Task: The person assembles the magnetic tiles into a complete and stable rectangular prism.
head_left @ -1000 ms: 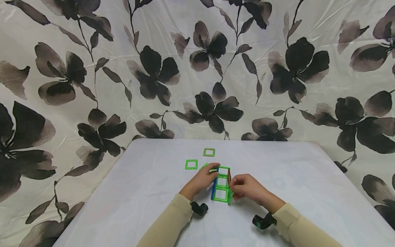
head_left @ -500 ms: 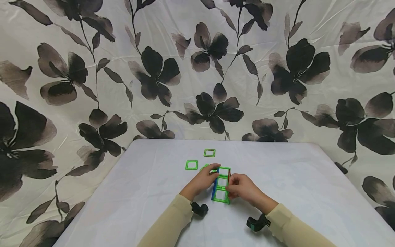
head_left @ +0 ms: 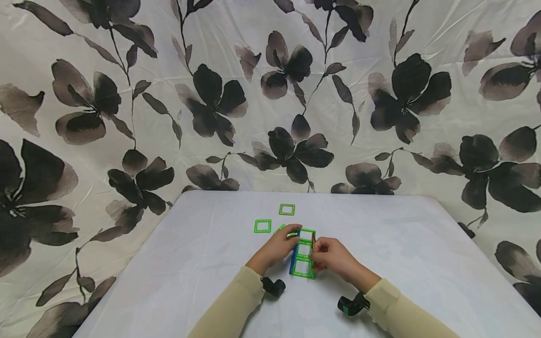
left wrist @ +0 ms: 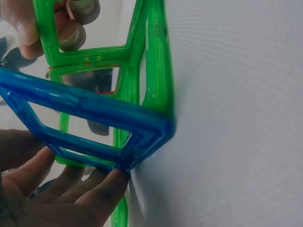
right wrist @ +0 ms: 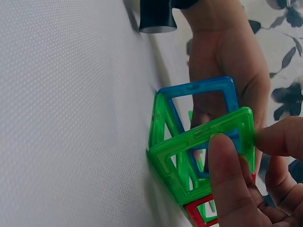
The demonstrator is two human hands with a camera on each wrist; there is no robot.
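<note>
Square magnetic tiles form a box-like row near the middle of the table: green tiles (head_left: 303,249) on top, blue tiles (left wrist: 85,106) along the left and a red tile (right wrist: 198,211) on the right. My left hand (head_left: 276,248) holds the far left part of this structure, its fingers against the blue side in the left wrist view. At the near right side, my right hand (head_left: 336,257) pinches a green tile (right wrist: 177,151) between thumb and fingers. In the right wrist view that tile stands against the row, its lower corner close to the table. The fingers hide part of the red tile.
Two loose green square tiles (head_left: 262,226) (head_left: 287,209) lie flat beyond the structure. Another green piece (head_left: 280,228) shows partly behind the left hand. A white cloth covers the table (head_left: 397,234), and a flower-patterned curtain (head_left: 253,103) hangs behind its far edge.
My right hand has shifted slightly left, bringing the green tile up against the right side of the row. The left hand has stayed in place.
</note>
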